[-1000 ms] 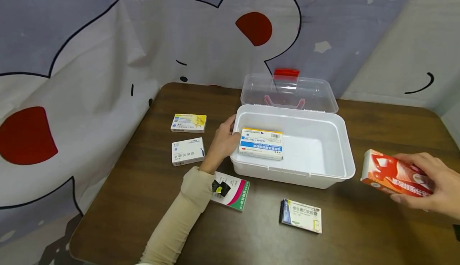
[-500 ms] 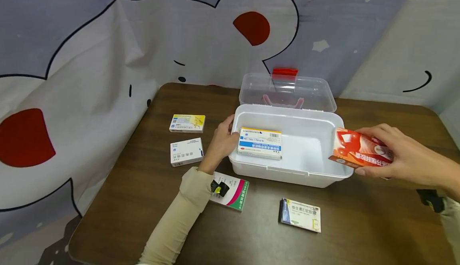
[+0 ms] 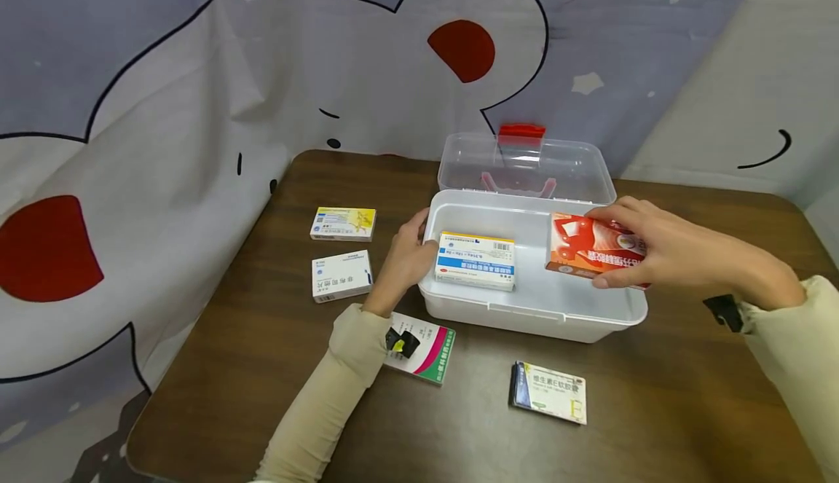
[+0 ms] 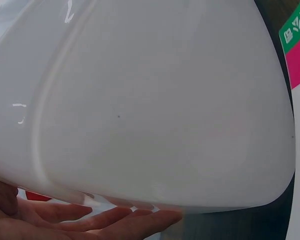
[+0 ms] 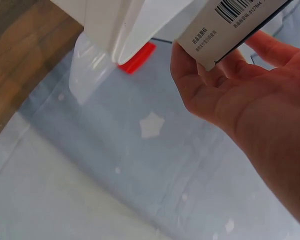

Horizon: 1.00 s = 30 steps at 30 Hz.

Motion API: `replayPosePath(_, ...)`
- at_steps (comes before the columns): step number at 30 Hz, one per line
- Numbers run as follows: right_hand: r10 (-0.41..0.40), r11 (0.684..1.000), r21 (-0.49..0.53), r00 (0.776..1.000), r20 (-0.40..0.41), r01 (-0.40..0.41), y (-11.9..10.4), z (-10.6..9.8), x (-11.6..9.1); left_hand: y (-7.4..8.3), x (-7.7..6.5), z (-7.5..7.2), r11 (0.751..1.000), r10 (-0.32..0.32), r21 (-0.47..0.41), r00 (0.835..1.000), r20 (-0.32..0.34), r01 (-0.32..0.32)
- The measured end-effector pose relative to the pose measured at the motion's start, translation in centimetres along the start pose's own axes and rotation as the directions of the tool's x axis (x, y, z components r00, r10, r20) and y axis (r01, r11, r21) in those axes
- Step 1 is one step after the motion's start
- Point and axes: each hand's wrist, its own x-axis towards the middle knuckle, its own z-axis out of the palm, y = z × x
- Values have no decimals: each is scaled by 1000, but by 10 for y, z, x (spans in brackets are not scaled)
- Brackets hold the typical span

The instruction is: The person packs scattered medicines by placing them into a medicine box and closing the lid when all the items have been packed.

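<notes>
The right hand (image 3: 655, 242) grips the red medicine box (image 3: 577, 242), now carried left over the white storage box's (image 3: 491, 310) rim, so it hangs above the interior, right of the blue-striped carton (image 3: 475, 261); the left hand (image 3: 408, 256) holds the left wall.

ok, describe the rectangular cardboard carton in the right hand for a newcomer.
On the brown wooden table, find the open white plastic box. At its right end, the right hand grips the rectangular cardboard carton. No other carton in view has its red-orange top.
</notes>
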Motion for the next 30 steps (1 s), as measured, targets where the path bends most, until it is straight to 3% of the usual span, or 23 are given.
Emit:
replayPosePath(14,-65,998,10,987,148,64,5,14,30,0,0,1,1000,6,-4,1000,-5,-6)
replayPosePath(22,-31,999,-35,971,237,40,13,28,43,0,0,1,1000,3,2,1000,1,-3)
replayPosePath(30,-11,996,-83,966,259,34,16,37,52,1,1,0,1000,8,6,1000,-7,-8)
